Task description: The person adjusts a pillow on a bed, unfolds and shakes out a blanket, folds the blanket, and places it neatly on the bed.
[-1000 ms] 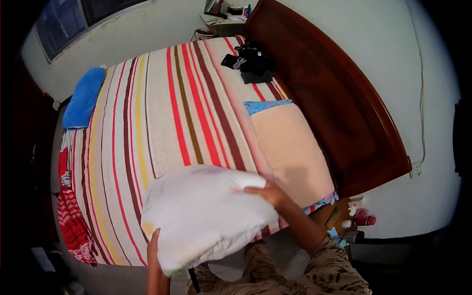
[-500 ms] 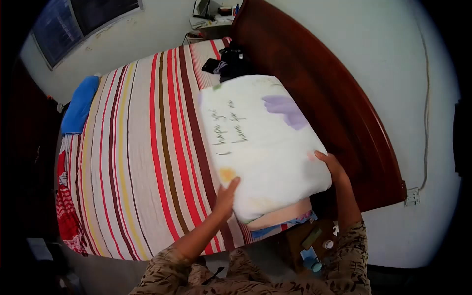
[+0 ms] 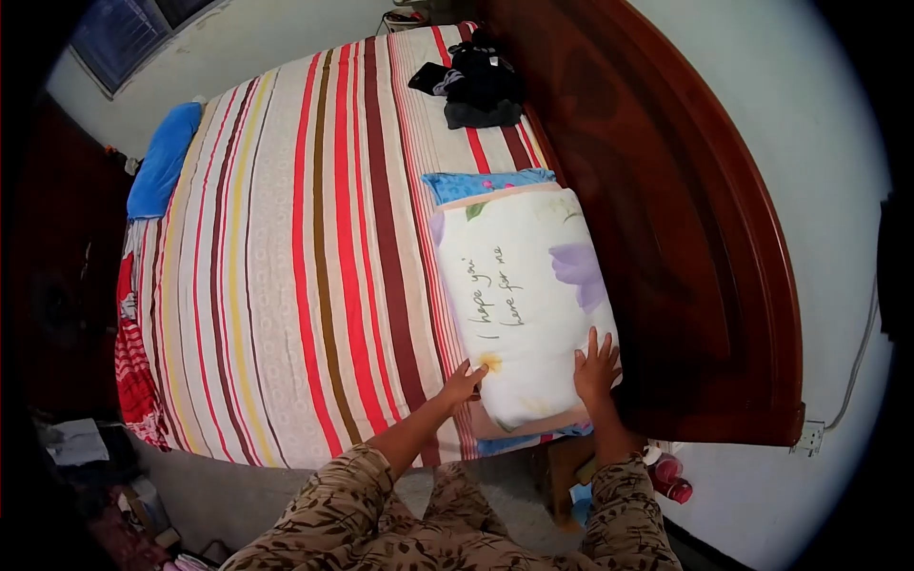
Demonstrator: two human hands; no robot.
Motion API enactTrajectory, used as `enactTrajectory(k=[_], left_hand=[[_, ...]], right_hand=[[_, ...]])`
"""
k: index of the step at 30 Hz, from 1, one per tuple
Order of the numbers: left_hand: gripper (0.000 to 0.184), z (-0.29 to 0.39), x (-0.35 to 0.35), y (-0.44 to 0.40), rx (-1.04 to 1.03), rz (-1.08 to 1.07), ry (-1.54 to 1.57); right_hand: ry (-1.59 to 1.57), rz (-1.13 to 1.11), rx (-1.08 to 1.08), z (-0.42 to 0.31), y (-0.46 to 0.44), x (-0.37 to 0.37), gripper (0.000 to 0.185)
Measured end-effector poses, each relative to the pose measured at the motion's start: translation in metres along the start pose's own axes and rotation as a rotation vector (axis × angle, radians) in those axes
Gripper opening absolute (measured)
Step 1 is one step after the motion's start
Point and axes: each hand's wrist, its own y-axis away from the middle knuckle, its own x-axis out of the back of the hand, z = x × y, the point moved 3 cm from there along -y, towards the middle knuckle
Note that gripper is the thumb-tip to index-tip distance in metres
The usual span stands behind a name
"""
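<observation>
A white pillow with a purple flower and green lettering lies flat on a peach pillow by the headboard. Blue patterned fabric shows past its far and near ends. My right hand rests on the white pillow's near right part, fingers spread, nothing gripped. At the pillow's left edge, my left hand touches the side near the yellow flower, its thumb apart from the fingers; some of its fingers are hidden.
The striped bed cover spreads to the left. Dark clothes lie near the dark wooden headboard. A blue rolled item and red cloth are at the far left. A small wooden stand is beside the bed.
The white pillow has come down onto the peach pillow, nearer the bed's close edge. My right hand has gone from gripping its side to lying open on top. The view has shifted.
</observation>
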Motion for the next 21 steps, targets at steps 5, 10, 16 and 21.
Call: enactTrajectory(k=[5,10,16,21], left_hand=[[0.069,0.005,-0.001,-0.002,-0.086,0.145,-0.246],[0.071,0.03,0.01,0.023,-0.097,-0.008,-0.247],[0.071,0.016,0.033,0.012,-0.3,0.062,-0.458],[0.065,0.001,0.079,0.031,-0.264,0.153,-0.692]], right_hand=[[0.063,-0.186,-0.083,-0.005,-0.019,-0.001,0.061],[-0.039,0.067,0.22,-0.071,-0.011,0.069,0.077],[0.109,-0.15,0.243,-0.13,-0.026,-0.007,0.104],[0.084,-0.27,0.179,-0.14,-0.039,0.007,0.101]])
